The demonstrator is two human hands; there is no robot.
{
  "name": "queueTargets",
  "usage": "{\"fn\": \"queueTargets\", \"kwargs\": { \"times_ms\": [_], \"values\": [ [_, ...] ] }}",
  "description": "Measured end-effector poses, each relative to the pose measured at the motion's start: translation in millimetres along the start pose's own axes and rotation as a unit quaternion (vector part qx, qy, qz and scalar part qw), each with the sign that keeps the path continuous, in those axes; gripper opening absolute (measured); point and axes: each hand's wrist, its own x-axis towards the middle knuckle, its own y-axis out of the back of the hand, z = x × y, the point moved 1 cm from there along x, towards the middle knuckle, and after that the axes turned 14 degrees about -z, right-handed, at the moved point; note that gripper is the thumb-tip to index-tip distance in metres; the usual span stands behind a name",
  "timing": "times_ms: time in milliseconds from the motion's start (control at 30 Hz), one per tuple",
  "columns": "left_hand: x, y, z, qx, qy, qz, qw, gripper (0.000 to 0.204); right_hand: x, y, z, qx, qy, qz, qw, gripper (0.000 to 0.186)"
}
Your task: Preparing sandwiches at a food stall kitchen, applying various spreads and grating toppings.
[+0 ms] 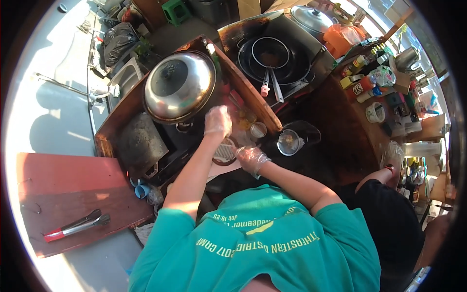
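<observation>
Both of my hands wear clear plastic gloves. My left hand (218, 121) is closed like a fist just above a small ridged metal grater (224, 151); anything inside it is hidden. The grater lies over a round bowl (222, 161) on the work surface. From the other side, my right hand (252, 159) pinches the grater's edge, with its fingertips next to the bowl rim. Beyond the right hand sits a small clear cup (258, 129). Farther right, a container with a pale lid (290, 142) stands apart from both hands.
A domed metal lid (181, 87) covers a pan at the far left. Nested black pans (271, 52) sit on a stove behind a wooden partition (243, 85). Tongs (78, 225) lie on a reddish board (82, 199). Another person's gloved hand (391, 155) is at the right by crowded shelves.
</observation>
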Motion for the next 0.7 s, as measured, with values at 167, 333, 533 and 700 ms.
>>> {"fn": "queueTargets", "kwargs": {
  "times_ms": [167, 333, 533, 700],
  "values": [
    [116.0, -59.6, -24.3, -0.029, 0.111, -0.167, 0.979, 0.026, 2.9, -6.0, 10.5, 0.061, 0.016, 0.020, 0.998, 0.037],
    [134.7, -31.6, 44.7, 0.000, 0.146, -0.214, 0.966, 0.029, 5.2, -23.9, 31.0, 0.056, 0.163, 0.092, 0.981, 0.048],
    [147.6, -49.8, 30.1, -0.053, 0.217, -0.218, 0.950, 0.036, 7.0, 0.1, 37.7, 0.117, 0.166, 0.013, 0.979, 0.047],
    [152.1, -80.0, 1.2, -0.112, 0.205, -0.173, 0.957, 0.040, 16.4, -5.4, 42.3, 0.151, 0.186, -0.010, 0.971, 0.050]
  ]
}}
